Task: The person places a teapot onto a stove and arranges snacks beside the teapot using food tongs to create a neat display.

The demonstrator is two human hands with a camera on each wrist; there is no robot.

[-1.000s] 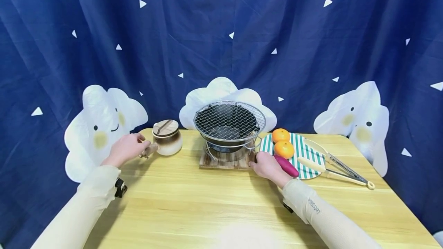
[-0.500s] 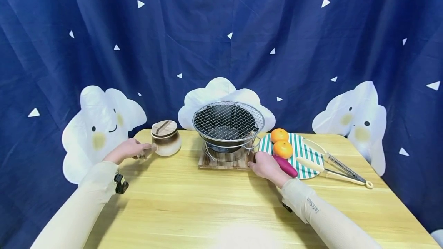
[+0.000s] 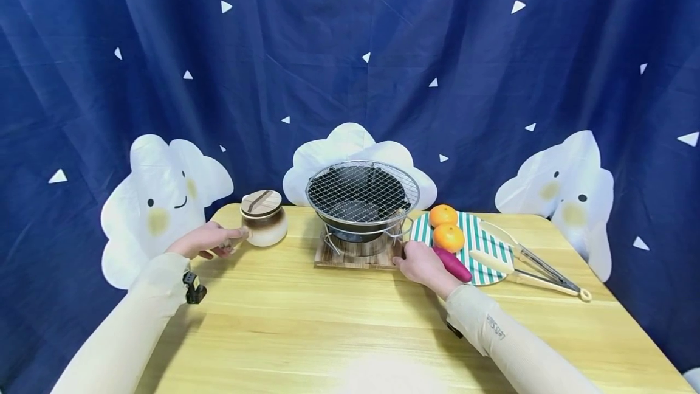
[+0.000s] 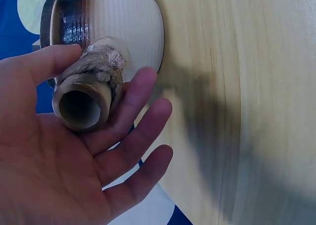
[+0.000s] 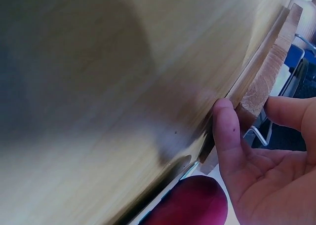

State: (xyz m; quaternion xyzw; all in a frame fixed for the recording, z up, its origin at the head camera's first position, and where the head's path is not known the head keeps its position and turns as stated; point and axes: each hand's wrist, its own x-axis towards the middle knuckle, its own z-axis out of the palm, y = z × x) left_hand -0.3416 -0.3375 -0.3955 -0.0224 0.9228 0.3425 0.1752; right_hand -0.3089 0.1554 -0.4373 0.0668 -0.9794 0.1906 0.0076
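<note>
My left hand [image 3: 205, 241] is at the side handle of a lidded brown-and-cream pot [image 3: 268, 230]. In the left wrist view, the rope-wrapped hollow handle [image 4: 94, 64] lies between thumb and index finger, the other fingers spread below it. My right hand [image 3: 423, 265] pinches the near right corner of a wooden board [image 3: 328, 254], thumb on one face and a finger on the other, as the right wrist view shows. On that board stands a round black grill [image 3: 361, 193] with a wire mesh top. A purple sweet potato [image 3: 452, 263] lies just beside the right hand.
Right of the grill, a green-and-white striped round plate [image 3: 481, 272] bears two oranges [image 3: 449, 238] and the sweet potato. Long tongs [image 3: 547, 275] lie with their cream tips over it. A blue curtain [image 3: 350, 78] with clouds hangs behind the table [image 3: 306, 321].
The left hand has shifted from above the pot's handle to lower around it, fingers reaching further toward the pot. The right hand stays on the board's corner. Pot and grill stand as before.
</note>
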